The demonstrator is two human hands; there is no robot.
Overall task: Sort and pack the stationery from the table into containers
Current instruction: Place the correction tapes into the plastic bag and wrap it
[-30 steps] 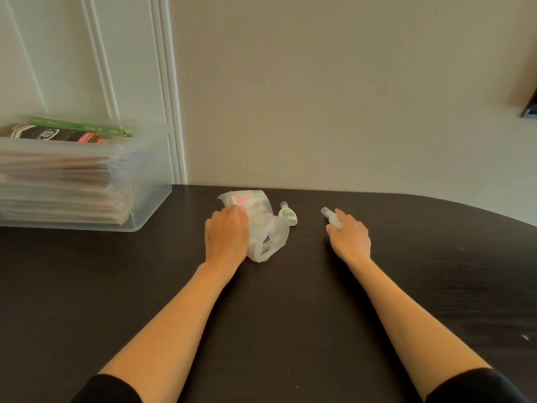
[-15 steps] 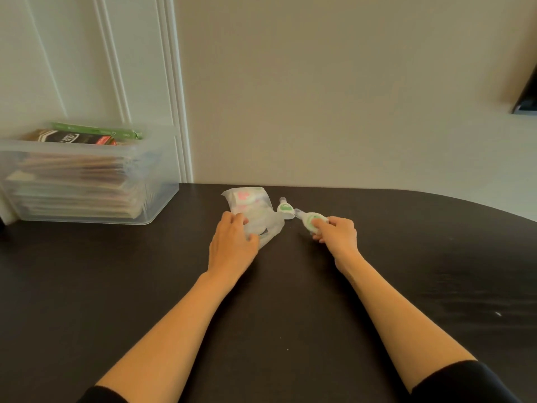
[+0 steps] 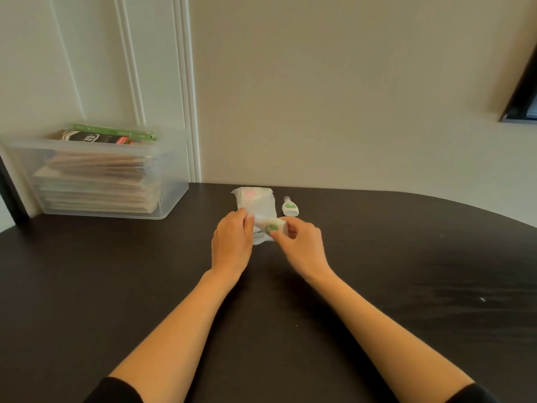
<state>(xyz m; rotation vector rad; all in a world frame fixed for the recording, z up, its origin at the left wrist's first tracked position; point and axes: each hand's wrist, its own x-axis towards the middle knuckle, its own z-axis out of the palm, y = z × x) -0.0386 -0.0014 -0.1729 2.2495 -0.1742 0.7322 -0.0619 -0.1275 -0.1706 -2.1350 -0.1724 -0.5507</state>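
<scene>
No print reads clearly. The dark packet (image 3: 87, 137) in the clear bin (image 3: 173, 196) carries white print and a red tag, both too blurred.

Dark table (image 3: 421, 257) against a plain beige wall (image 3: 348, 82) — white moulding (image 3: 186, 97) left, dark frame (image 3: 521, 97) right

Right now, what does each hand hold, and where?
Right hand pinches the correction tape by its rear end; left hand grips the plastic bag at its near edge.
</scene>
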